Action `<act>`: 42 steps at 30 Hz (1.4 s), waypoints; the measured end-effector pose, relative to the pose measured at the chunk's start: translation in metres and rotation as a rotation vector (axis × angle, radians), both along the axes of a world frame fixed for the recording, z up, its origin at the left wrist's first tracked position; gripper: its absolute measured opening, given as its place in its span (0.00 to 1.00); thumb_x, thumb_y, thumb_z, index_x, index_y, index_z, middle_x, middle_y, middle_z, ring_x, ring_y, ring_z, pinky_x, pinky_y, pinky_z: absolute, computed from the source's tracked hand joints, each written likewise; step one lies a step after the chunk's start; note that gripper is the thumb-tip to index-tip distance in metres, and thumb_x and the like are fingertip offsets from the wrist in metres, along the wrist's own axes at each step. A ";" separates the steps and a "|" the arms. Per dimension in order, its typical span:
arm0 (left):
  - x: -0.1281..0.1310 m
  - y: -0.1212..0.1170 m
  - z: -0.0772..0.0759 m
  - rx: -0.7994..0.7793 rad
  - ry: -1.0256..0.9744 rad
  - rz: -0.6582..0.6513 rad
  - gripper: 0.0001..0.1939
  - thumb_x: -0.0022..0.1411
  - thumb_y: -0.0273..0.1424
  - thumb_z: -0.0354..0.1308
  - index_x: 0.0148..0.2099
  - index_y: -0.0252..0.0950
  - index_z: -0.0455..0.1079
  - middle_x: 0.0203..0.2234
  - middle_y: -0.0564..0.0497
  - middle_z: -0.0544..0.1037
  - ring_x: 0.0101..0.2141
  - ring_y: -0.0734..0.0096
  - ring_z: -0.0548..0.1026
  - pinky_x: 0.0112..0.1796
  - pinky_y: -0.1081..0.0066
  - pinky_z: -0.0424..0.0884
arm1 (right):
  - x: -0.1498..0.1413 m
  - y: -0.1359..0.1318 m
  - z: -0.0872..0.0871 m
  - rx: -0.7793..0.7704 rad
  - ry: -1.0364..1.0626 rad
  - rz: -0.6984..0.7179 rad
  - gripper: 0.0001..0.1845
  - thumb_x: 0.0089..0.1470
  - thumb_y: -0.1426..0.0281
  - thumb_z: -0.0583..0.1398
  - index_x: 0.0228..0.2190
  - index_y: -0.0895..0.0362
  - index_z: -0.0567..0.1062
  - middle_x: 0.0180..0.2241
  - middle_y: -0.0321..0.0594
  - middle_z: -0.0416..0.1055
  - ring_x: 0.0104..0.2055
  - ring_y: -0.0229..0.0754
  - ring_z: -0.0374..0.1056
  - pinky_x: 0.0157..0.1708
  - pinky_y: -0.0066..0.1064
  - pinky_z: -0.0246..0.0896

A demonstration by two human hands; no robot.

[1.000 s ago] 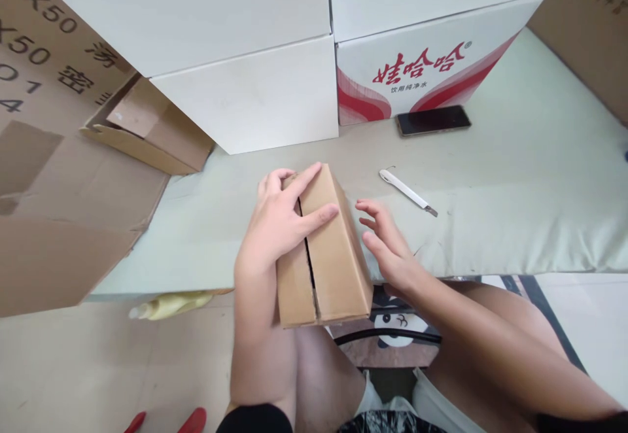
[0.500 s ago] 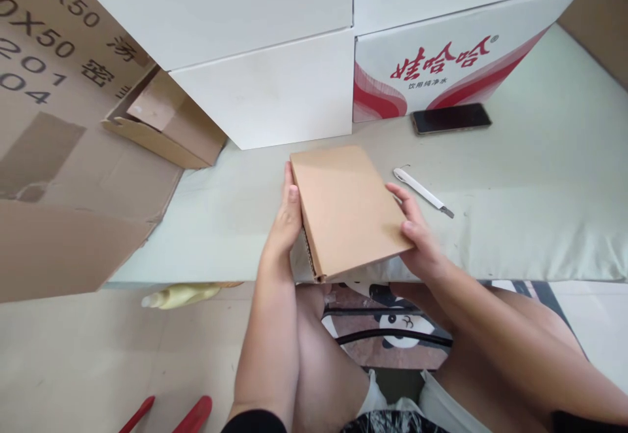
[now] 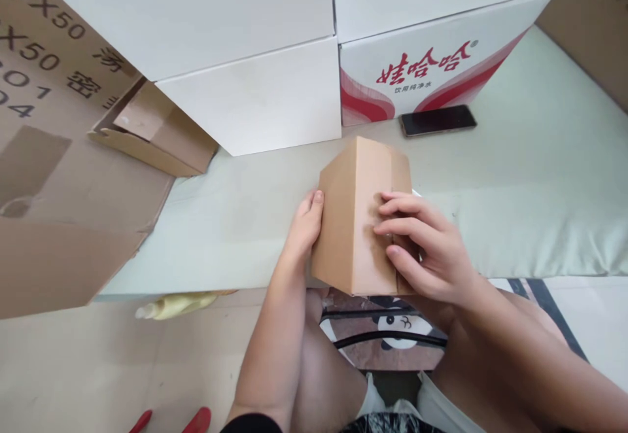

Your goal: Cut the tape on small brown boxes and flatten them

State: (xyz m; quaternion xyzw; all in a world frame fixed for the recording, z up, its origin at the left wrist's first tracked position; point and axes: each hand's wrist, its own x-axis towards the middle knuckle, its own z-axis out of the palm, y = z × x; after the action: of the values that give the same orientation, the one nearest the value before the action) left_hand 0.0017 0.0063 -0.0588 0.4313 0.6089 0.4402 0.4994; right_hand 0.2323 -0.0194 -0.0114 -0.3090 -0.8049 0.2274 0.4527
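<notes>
A small brown cardboard box (image 3: 335,224) stands tilted over the near edge of the table, with a narrow face turned up and to the right. My left hand (image 3: 307,220) grips it along the left side, thumb on the broad face, the other fingers partly hidden. Bent and a little apart, the fingers of my right hand (image 3: 432,243) are at the narrow face, their tips on it or just off it. Behind that hand the white utility knife (image 3: 417,193) is hidden except for a sliver.
White cartons (image 3: 250,106) are stacked at the back, one with red print (image 3: 422,73). A black phone (image 3: 438,121) lies before them on the cloth-covered table (image 3: 235,224). A large cardboard box (image 3: 78,224) and a smaller open one (image 3: 171,138) stand left.
The brown box first turned its broad face up, then tipped so that a narrow face shows. My right hand came to the box, then moved onto that face. My left hand kept holding the box.
</notes>
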 end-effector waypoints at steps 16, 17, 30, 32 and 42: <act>-0.014 0.008 0.029 0.354 0.072 -0.112 0.38 0.55 0.61 0.59 0.64 0.51 0.68 0.74 0.49 0.60 0.73 0.48 0.59 0.66 0.52 0.67 | 0.027 0.039 -0.027 -0.176 -0.153 -0.385 0.15 0.64 0.67 0.56 0.47 0.54 0.80 0.51 0.51 0.80 0.56 0.58 0.75 0.59 0.56 0.68; -0.017 0.009 0.029 0.349 0.102 -0.109 0.36 0.55 0.62 0.58 0.60 0.50 0.71 0.74 0.48 0.60 0.73 0.46 0.59 0.66 0.52 0.67 | 0.031 0.047 -0.032 -0.241 -0.270 -0.518 0.17 0.62 0.67 0.57 0.48 0.57 0.80 0.50 0.55 0.79 0.54 0.61 0.75 0.57 0.57 0.68; -0.019 0.019 0.011 0.509 0.059 -0.243 0.31 0.57 0.61 0.60 0.56 0.49 0.74 0.71 0.47 0.62 0.72 0.38 0.57 0.67 0.44 0.63 | 0.030 0.055 -0.016 -0.684 0.477 -0.409 0.12 0.55 0.58 0.65 0.35 0.52 0.73 0.28 0.32 0.73 0.22 0.37 0.69 0.27 0.34 0.71; -0.017 0.018 0.013 0.519 0.088 -0.290 0.31 0.59 0.60 0.61 0.58 0.50 0.73 0.72 0.48 0.60 0.73 0.38 0.55 0.69 0.43 0.60 | 0.025 0.043 -0.003 -0.619 0.733 -0.239 0.15 0.52 0.57 0.70 0.34 0.50 0.73 0.31 0.32 0.76 0.24 0.36 0.72 0.28 0.33 0.74; 0.004 0.005 0.035 0.485 0.183 -0.381 0.30 0.64 0.58 0.58 0.62 0.51 0.69 0.74 0.48 0.53 0.75 0.39 0.50 0.71 0.42 0.56 | 0.009 0.014 0.015 -0.626 0.546 -0.050 0.14 0.56 0.60 0.71 0.37 0.52 0.74 0.32 0.35 0.81 0.32 0.40 0.79 0.35 0.33 0.79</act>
State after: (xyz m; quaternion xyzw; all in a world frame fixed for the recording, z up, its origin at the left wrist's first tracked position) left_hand 0.0059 0.0111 -0.0236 0.6816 0.4370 0.4306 0.3987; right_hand 0.2414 -0.0055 0.0036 -0.3794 -0.5393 0.5240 0.5391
